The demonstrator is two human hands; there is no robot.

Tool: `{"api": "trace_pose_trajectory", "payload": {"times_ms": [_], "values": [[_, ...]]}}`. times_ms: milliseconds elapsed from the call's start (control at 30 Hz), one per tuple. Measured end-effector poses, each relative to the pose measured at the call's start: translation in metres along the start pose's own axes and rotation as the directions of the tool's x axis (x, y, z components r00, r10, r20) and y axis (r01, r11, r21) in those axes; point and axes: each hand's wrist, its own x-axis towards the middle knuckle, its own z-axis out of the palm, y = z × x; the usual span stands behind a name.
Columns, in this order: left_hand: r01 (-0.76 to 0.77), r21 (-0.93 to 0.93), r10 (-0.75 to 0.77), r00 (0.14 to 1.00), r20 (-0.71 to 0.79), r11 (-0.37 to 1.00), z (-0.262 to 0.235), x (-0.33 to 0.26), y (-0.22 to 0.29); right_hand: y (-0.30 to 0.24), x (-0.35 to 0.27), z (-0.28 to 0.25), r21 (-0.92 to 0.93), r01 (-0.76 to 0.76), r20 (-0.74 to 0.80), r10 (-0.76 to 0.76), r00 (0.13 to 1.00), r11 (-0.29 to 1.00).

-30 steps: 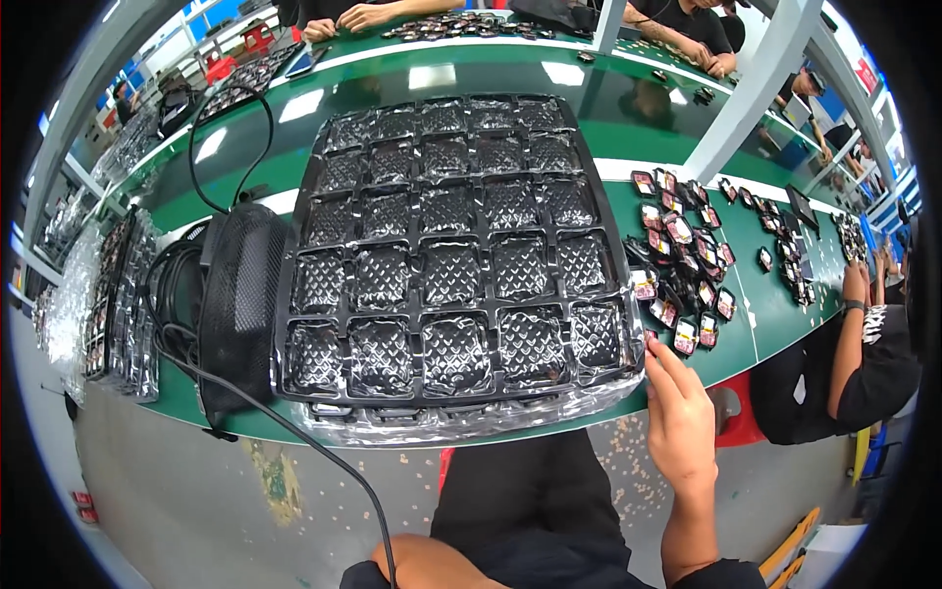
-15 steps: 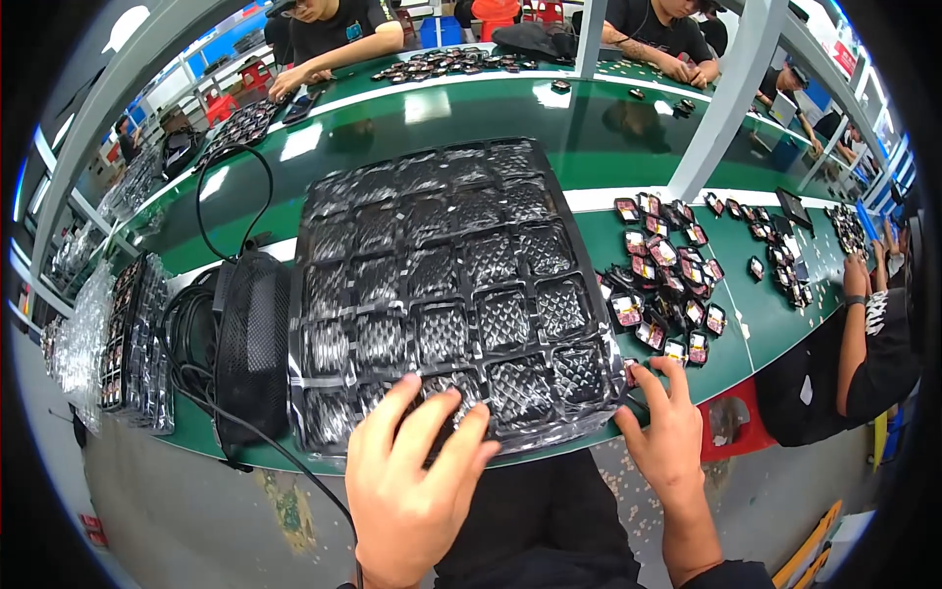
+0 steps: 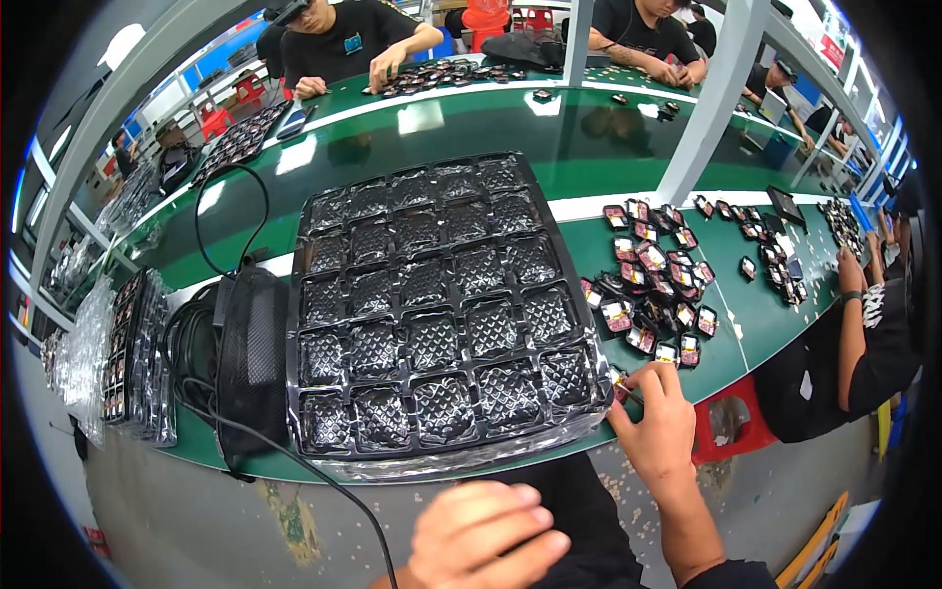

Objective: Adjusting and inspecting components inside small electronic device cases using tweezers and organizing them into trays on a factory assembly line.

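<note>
A stack of black plastic trays (image 3: 432, 334) with square textured pockets lies in front of me, and every pocket showing in the top tray is bare. My left hand (image 3: 486, 535) hangs below its near edge, slightly blurred, fingers loosely bent and apart, with nothing in them. Beside the near right corner of the stack, my right hand (image 3: 659, 422) pinches a small black case with a coloured label (image 3: 620, 385), which its fingers partly cover. Farther right lies a heap of similar small cases (image 3: 653, 285).
A black mesh bag (image 3: 250, 363) with coiled cables stands left of the trays. Beyond it are filled trays in clear wrap (image 3: 137, 363). A grey post (image 3: 716, 108) rises from the green table (image 3: 726, 373). Co-workers sit across and to the right.
My left hand has left the top tray and drawn back toward me. My right finger and thumb have closed on the small case. The co-worker opposite has moved a hand to the right.
</note>
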Motion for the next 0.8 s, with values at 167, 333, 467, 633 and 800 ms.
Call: {"api": "trace_pose_trajectory", "payload": {"times_ms": [167, 333, 467, 633, 800], "values": [[0.135, -0.307, -0.082, 0.980, 0.181, 0.942, 0.049, -0.032, 0.012, 0.001, -0.001, -0.005, 0.119, 0.000, -0.023, 0.003, 1.000, 0.993], [0.771, -0.558, -0.589, 0.615, 0.524, 0.309, 0.065, -0.072, 0.016, 0.014, -0.016, -0.028, 0.412, 0.083, -0.037, -0.074, 0.997, 0.907], [0.662, -0.717, -0.583, 0.501, 0.640, -0.219, 0.072, -0.097, -0.001, 0.015, -0.032, -0.033, 0.678, 0.243, 0.023, -0.351, 0.936, 0.694], [0.676, -0.679, -0.513, 0.490, 0.705, -0.287, 0.075, -0.102, -0.013, 0.013, -0.039, -0.022, 0.715, 0.296, 0.098, -0.510, 0.854, 0.633], [0.650, -0.696, -0.516, 0.502, 0.694, -0.304, 0.073, -0.115, -0.013, 0.009, -0.044, -0.023, 0.689, 0.299, 0.118, -0.510, 0.852, 0.660]]}}
